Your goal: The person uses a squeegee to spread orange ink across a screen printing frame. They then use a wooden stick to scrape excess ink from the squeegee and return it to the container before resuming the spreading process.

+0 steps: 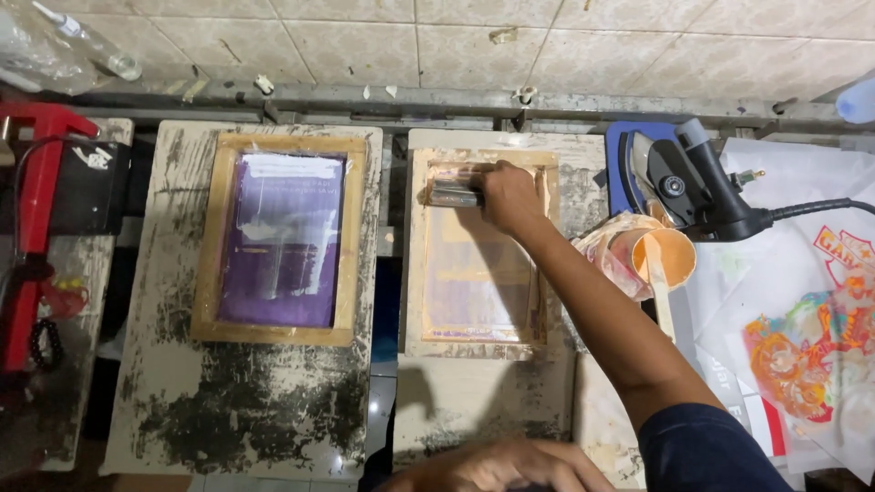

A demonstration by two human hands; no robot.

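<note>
My right hand (510,196) reaches forward and grips a squeegee (453,192) at the far end of a wooden-framed printing screen (415,273) coated in pale peach ink. That screen lies on the middle board (483,401). My left hand (497,466) rests flat on the near edge of the same board, fingers spread and holding nothing. A second wooden-framed screen (281,239) with a purple mesh lies on the left board (182,410).
A cup of peach ink (670,257) with a stir stick stands right of the screen. Behind it lies a black heat gun (693,187) with a cord. Printed sheets with colourful designs (802,346) cover the right. A red clamp frame (36,219) stands far left.
</note>
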